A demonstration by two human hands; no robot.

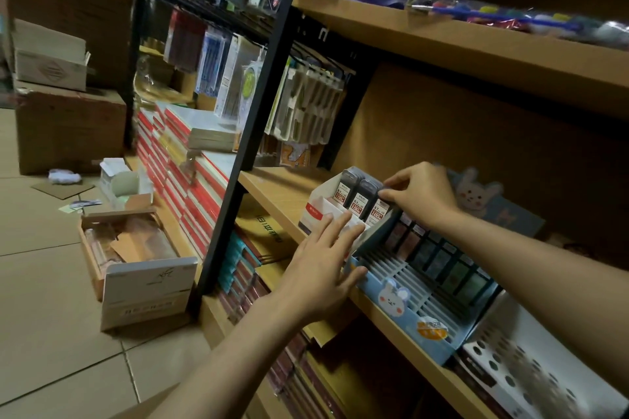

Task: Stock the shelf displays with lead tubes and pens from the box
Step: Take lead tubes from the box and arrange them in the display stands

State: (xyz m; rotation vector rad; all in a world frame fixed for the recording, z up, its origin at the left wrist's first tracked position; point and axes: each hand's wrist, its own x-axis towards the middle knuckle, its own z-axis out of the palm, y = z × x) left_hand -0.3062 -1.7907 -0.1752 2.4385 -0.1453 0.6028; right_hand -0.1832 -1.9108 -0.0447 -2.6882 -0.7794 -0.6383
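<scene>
Under my right fingertips (386,194) the lead tubes (360,196) looked like dark glossy plastic with paper labels. The white display box (320,206) by my left fingers (343,231) seemed matt cardboard, on a smooth wood-grain shelf (282,187). The upright post (238,160) beyond was matt black metal.

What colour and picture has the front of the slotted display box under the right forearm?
Light blue, with a white rabbit face; the display box shows best in the head view.
</scene>
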